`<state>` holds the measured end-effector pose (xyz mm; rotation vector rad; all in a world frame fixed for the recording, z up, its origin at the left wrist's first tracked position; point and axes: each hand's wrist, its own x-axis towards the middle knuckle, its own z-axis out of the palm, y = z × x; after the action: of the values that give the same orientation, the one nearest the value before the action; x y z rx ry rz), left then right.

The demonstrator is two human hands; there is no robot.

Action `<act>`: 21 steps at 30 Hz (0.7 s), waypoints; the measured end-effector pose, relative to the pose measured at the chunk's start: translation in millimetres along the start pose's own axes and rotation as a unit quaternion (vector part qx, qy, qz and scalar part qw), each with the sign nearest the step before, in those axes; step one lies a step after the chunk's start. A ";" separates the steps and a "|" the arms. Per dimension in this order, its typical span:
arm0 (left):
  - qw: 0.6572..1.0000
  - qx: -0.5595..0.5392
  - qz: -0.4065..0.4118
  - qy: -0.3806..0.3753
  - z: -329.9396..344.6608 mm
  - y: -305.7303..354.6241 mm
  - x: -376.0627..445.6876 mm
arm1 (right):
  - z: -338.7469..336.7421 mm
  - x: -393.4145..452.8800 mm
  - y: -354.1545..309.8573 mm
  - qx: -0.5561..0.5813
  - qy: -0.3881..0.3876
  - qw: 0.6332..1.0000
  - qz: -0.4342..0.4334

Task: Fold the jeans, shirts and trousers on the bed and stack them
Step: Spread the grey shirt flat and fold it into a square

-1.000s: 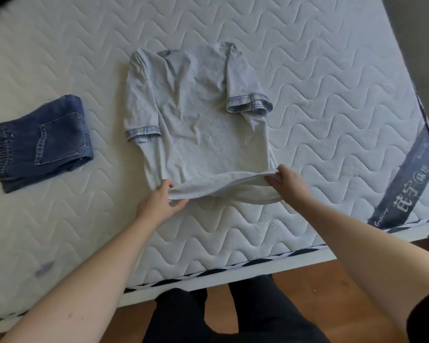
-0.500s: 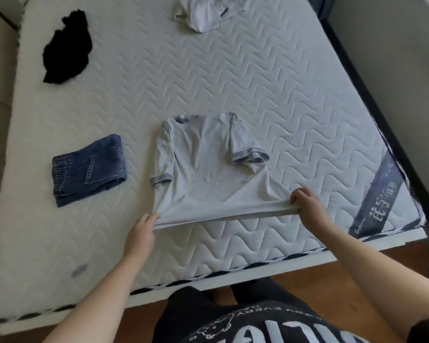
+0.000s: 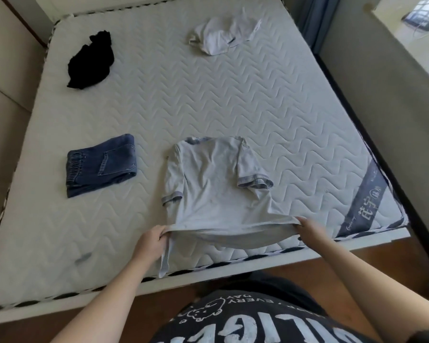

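Note:
A light grey T-shirt (image 3: 211, 186) lies flat on the white quilted mattress (image 3: 233, 100), both sleeves folded inward, collar pointing away from me. My left hand (image 3: 150, 242) grips the hem's left corner and my right hand (image 3: 308, 227) grips its right corner. The hem is lifted off the mattress and sags between them. Folded blue jeans (image 3: 100, 164) lie to the shirt's left. A crumpled black garment (image 3: 91, 60) sits at the far left and a crumpled white garment (image 3: 223, 33) at the far middle.
The mattress's near edge (image 3: 208, 268) runs just below my hands, with wooden floor (image 3: 307, 266) beneath. A wall (image 3: 382, 95) borders the bed's right side and a padded headboard panel (image 3: 5, 82) its left. A small grey mark (image 3: 83, 257) is on the near-left mattress.
The view pulled back and tilted up, bringing the far garments into sight. My hands stay on the hem corners and have raised it; the lower layer now sags beneath.

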<state>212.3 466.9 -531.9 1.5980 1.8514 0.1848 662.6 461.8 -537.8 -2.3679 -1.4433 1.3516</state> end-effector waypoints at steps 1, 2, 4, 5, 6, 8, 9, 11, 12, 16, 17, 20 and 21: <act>1.000 -0.025 -0.007 0.016 2.0 -3.3 -3.9 | 5.4 -7.5 -3.0 -0.010 0.000 1.000 0.004; 0.998 -0.039 -0.012 0.037 3.8 -6.8 -8.9 | 11.4 -14.1 -6.8 -0.006 0.003 1.000 0.010; 0.995 -0.051 -0.032 0.078 5.4 -14.8 -19.5 | 25.5 -26.7 -16.6 0.040 0.017 0.999 0.026; 0.992 -0.062 -0.053 0.098 5.3 -19.3 -25.8 | 33.5 -32.8 -21.4 0.087 0.028 0.995 0.038; 0.987 -0.078 -0.074 0.118 5.8 -24.5 -31.4 | 41.8 -38.1 -26.0 0.144 0.038 0.988 0.049; 0.974 -0.130 -0.113 0.147 5.6 -32.2 -41.7 | 56.8 -50.1 -38.7 0.257 0.039 0.964 0.065; 0.969 -0.152 -0.121 0.149 4.8 -34.4 -45.6 | 62.5 -55.5 -46.3 0.296 0.035 0.952 0.066; 0.972 -0.158 -0.109 0.138 1.3 -38.1 -51.9 | 72.4 -64.5 -60.1 0.349 0.030 0.935 0.057; 0.978 -0.140 -0.093 0.124 -0.3 -40.5 -55.2 | 76.2 -68.5 -67.2 0.369 0.030 0.928 0.053; 0.992 -0.085 -0.050 0.075 0.6 -61.4 -69.4 | 80.5 -81.4 -94.9 0.426 0.051 0.902 0.039; 0.993 -0.081 -0.051 0.072 1.4 -68.7 -73.9 | 77.2 -85.2 -102.7 0.443 0.062 0.894 0.033; 0.994 -0.035 -0.065 0.076 4.3 -93.0 -89.0 | 58.9 -95.8 -120.1 0.509 0.099 0.855 0.011; 0.993 -0.018 -0.074 0.087 4.9 -102.4 -93.5 | 52.3 -98.9 -123.6 0.522 0.112 0.845 0.007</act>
<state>132.6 355.1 -551.7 1.4513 2.0788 0.2975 522.8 438.6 -450.2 -1.6777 -0.3874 1.2941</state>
